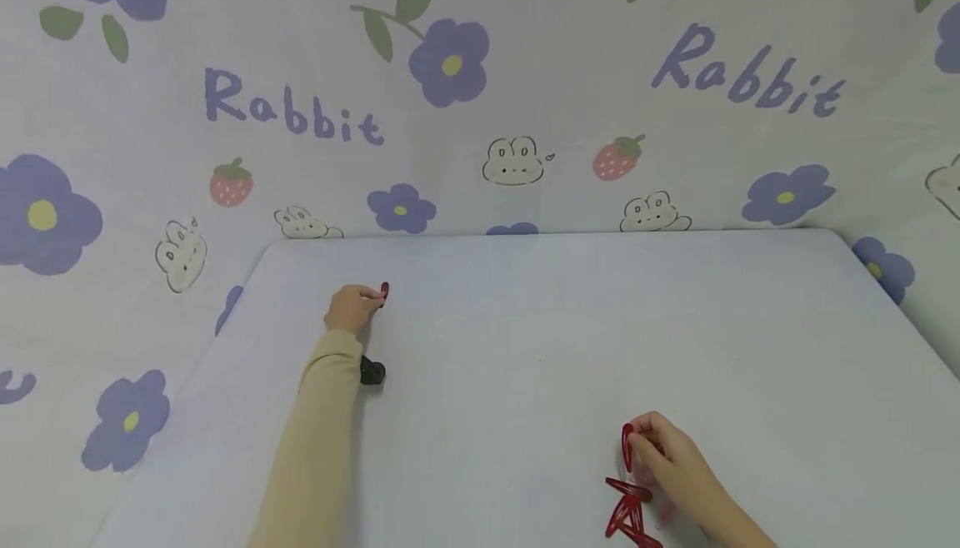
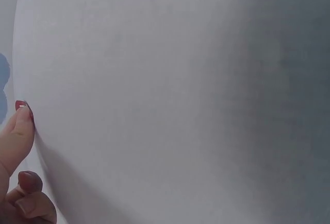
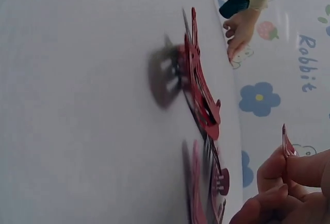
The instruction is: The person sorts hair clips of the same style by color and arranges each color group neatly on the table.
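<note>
At the far left of the table, my left hand (image 1: 351, 308) pinches a small red snap hair clip (image 1: 385, 291) between thumb and fingertips. In the left wrist view, only the end of that clip (image 2: 20, 104) shows past the thumb. Near the front right, my right hand (image 1: 675, 460) holds another red snap hair clip (image 1: 627, 448) upright by its side. Just below it lies a loose pile of red hair clips (image 1: 633, 508), several overlapping. Pink clips (image 3: 196, 188) lie beside the red ones (image 3: 203, 95) in the right wrist view, partly hidden by the right hand in the head view.
The white table (image 1: 510, 348) has its far edge against a hanging cloth (image 1: 555, 73) printed with flowers, rabbits and strawberries. A dark wrist camera (image 1: 372, 371) sticks out from the left sleeve (image 1: 318, 448).
</note>
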A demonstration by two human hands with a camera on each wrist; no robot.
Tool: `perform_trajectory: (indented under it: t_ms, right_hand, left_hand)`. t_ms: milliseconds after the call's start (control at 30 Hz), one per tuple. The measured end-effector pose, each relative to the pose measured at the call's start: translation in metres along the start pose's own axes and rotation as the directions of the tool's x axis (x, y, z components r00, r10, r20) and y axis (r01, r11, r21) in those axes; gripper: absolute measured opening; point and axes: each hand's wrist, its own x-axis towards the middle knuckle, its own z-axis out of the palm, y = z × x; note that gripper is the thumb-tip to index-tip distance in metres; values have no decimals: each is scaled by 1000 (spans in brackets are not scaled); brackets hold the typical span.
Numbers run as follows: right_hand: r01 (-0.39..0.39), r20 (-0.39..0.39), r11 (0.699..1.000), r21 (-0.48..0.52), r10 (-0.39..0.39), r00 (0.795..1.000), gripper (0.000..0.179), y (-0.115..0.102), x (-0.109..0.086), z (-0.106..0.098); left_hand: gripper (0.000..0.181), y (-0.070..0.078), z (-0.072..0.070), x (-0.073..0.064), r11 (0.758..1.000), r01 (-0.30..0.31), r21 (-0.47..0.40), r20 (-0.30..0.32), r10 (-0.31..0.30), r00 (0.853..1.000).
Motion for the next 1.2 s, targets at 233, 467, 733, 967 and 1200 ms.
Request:
perform_trajectory:
  t_ms: [233, 467, 733, 967, 1200]
  right_hand:
    - [164, 207, 986, -13, -158, 965, 7, 5, 18, -23]
    - [20, 447, 999, 35, -34, 894, 5, 1, 42, -44]
    - [80, 403, 996, 28, -85, 911, 10, -6, 60, -47]
    - [136, 312, 991, -15, -124, 942, 11, -13, 73, -43]
    - [156, 264, 986, -62, -135, 955, 10, -27, 97, -37]
  left_hand:
    - [21, 6, -5, -23, 999, 19, -41, -19, -20, 1000]
    - [24, 8, -5, -28, 1000, -13, -27, -13, 12, 1000]
    - [23, 6, -4, -20, 999, -29, -19, -29, 29, 999]
    - [23, 8, -3, -18, 999, -22, -29, -42, 20, 999]
    - [23, 10, -4, -19, 999, -5, -39, -42, 3, 999]
